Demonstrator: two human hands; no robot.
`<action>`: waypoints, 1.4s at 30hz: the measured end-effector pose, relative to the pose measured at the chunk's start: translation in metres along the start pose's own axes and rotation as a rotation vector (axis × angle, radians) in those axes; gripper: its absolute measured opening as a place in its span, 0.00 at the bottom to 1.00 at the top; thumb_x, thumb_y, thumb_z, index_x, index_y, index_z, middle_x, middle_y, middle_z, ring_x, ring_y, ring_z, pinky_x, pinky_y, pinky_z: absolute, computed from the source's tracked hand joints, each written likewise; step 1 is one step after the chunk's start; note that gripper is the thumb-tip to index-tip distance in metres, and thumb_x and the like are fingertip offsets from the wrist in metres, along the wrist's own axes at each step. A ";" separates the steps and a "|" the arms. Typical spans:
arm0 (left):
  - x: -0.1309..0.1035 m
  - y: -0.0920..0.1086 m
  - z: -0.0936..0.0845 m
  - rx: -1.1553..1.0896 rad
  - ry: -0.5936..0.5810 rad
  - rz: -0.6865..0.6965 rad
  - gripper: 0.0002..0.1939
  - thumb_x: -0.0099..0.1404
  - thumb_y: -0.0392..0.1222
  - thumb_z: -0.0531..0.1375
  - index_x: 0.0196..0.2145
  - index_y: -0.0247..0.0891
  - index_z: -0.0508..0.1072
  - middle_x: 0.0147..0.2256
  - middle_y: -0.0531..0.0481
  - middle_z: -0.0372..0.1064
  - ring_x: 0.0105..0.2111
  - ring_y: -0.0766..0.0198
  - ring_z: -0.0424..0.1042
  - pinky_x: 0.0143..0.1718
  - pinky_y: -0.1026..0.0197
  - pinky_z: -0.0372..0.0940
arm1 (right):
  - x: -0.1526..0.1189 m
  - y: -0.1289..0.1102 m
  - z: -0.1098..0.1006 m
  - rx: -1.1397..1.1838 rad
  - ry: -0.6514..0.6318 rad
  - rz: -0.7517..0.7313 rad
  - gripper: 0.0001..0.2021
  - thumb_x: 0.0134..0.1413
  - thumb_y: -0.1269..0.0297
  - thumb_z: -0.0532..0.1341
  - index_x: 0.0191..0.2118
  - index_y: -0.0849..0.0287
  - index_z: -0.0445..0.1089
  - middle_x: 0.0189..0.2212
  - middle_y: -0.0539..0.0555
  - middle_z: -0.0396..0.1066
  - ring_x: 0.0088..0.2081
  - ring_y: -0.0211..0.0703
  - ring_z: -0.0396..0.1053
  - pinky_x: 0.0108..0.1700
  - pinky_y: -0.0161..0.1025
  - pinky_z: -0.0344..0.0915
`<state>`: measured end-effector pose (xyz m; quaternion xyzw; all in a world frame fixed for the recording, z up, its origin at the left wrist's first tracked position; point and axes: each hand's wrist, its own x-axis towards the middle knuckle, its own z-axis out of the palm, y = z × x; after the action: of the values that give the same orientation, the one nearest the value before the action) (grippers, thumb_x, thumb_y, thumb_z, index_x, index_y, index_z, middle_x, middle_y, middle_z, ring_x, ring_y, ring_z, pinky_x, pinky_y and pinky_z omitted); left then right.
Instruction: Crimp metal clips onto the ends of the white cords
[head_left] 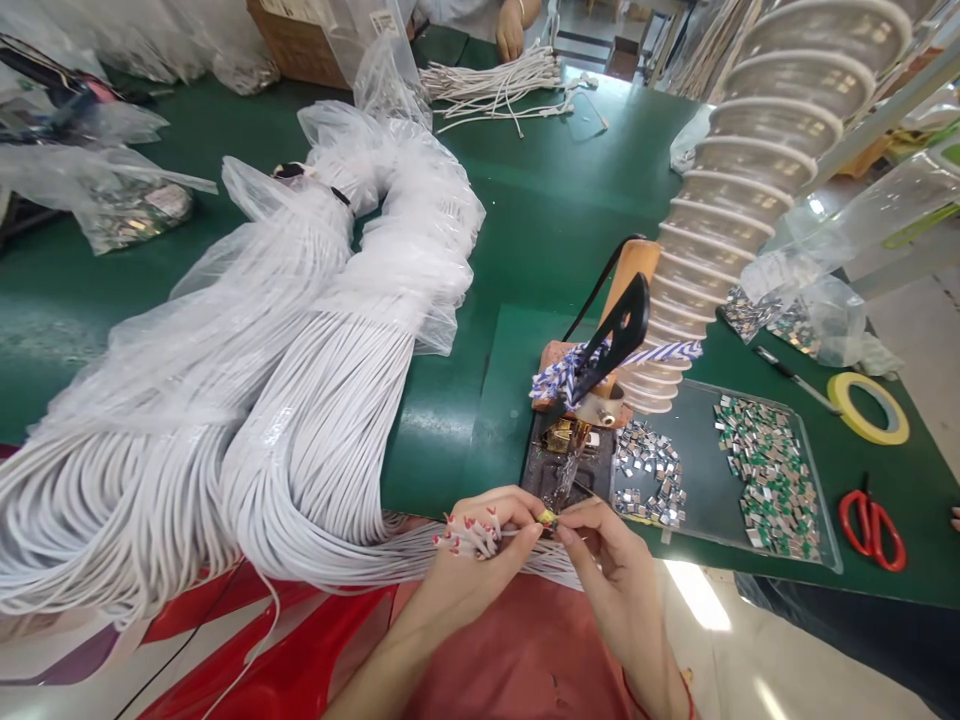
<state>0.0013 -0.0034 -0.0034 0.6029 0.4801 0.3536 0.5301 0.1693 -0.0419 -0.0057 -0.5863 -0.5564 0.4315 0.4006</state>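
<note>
My left hand (480,575) is closed around a bundle of white cables, their red-tipped wire ends (469,537) sticking up past the fingers. Its thumb and index finger pinch close to a tiny yellowish piece (547,517). Opposite, the thumb and fingertips of my right hand (621,565) are pressed together at that piece, on what looks like a small connector mostly hidden by the fingers. Just beyond both hands stands a soldering fixture (570,470) with a dark base, an orange-brown upright and blue-and-white cord wrapped round it. More white cable (322,420) runs in from the left.
A clear ribbed hose (757,160) comes down behind the fixture. To its right lie a tray (701,460) of small metal-and-green connectors, red scissors (871,528), yellow tape (870,408) and a pen (796,380). Across the table, another person's hand (511,30) rests by white cables (502,85).
</note>
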 end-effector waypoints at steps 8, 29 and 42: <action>0.001 0.004 0.005 0.015 0.057 0.016 0.12 0.63 0.32 0.58 0.21 0.37 0.72 0.30 0.50 0.76 0.29 0.65 0.74 0.34 0.66 0.67 | 0.000 0.010 -0.002 0.203 0.088 -0.116 0.04 0.70 0.62 0.53 0.44 0.52 0.64 0.36 0.52 0.66 0.36 0.41 0.68 0.37 0.35 0.66; -0.002 0.007 0.007 0.131 0.133 0.213 0.10 0.66 0.30 0.57 0.28 0.38 0.69 0.33 0.53 0.73 0.30 0.69 0.72 0.34 0.70 0.65 | 0.011 -0.003 0.014 0.156 0.210 -0.151 0.08 0.61 0.73 0.61 0.31 0.55 0.67 0.33 0.49 0.72 0.35 0.35 0.72 0.35 0.27 0.69; -0.005 0.009 0.009 0.076 0.147 0.078 0.13 0.66 0.32 0.57 0.24 0.38 0.68 0.29 0.52 0.73 0.28 0.67 0.71 0.32 0.68 0.66 | -0.002 0.013 0.001 -0.054 0.178 -0.130 0.06 0.64 0.72 0.57 0.36 0.53 0.64 0.26 0.46 0.63 0.26 0.36 0.62 0.28 0.29 0.62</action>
<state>0.0105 -0.0107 0.0040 0.6131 0.5068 0.3992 0.4559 0.1718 -0.0450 -0.0179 -0.5956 -0.5669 0.3357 0.4596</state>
